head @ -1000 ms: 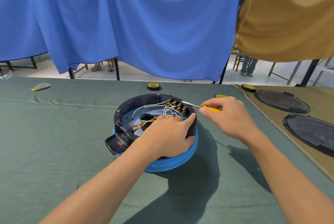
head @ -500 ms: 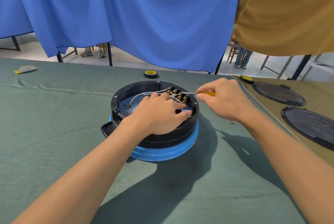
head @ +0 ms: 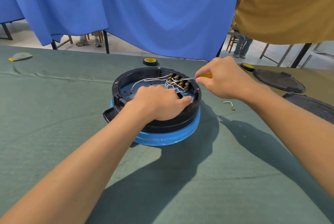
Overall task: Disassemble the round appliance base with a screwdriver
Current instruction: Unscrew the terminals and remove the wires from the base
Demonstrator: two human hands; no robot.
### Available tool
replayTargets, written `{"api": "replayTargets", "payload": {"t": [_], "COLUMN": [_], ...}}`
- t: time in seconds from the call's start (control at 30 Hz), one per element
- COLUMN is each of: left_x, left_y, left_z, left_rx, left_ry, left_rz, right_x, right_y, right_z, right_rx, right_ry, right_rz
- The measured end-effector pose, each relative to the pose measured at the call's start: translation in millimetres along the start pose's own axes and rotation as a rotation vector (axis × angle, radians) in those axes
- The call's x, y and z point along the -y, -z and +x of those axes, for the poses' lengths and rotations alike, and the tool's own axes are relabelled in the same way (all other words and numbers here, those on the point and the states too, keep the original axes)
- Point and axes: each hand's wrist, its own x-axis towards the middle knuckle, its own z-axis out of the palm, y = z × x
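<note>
The round appliance base, black with a blue lower band, sits open side up on the green table cloth. Inside it are white wires and a brass terminal block near the far right rim. My left hand grips the near rim, fingers curled inside and thumb along the rim. My right hand pinches a small screwdriver with a yellow handle; its metal shaft points left at the terminal block.
A loose white wire piece lies right of the base. Two yellow-cored tape rolls sit at the back. Two black round covers lie on the brown cloth at right. A grey scrap lies far left.
My left hand slid further over the near rim into the base. My right hand kept the screwdriver at the terminal block. The view tilted; a loose wire piece now shows right of the base.
</note>
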Motion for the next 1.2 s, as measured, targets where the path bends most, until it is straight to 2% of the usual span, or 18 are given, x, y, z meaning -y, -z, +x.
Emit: {"api": "replayTargets", "payload": {"t": [0.2, 0.37, 0.6, 0.87, 0.97, 1.1, 1.2], "left_x": [-0.9, 2.3, 4.8, 5.1, 4.5, 3.9, 3.5], "left_y": [2.0, 3.2, 0.2, 1.2, 0.6, -1.0, -1.2], "left_z": [-3.3, 1.8, 2.7, 1.7, 1.8, 1.9, 1.5], "left_rx": [-0.008, 0.091, 0.067, 0.062, 0.061, 0.046, 0.045], "left_ry": [0.023, 0.006, -0.029, -0.052, -0.047, -0.031, -0.018], "left_rz": [-0.014, -0.02, -0.011, -0.006, -0.013, -0.03, -0.033], "right_x": [2.9, 11.4, 17.2, -7.4, -13.7, -7.6, 2.9], "right_y": [6.9, 16.0, 34.1, 45.4, 40.1, 29.8, 24.2], "right_z": [11.6, 22.4, 52.5, 77.3, 70.1, 49.5, 33.1], "right_rx": [0.044, 0.104, 0.275, 0.538, 0.463, 0.25, 0.166], "right_ry": [0.03, 0.021, -0.065, -0.398, -0.38, -0.151, -0.051], "right_rz": [-0.079, -0.104, -0.132, 0.347, 0.393, 0.1, -0.03]}}
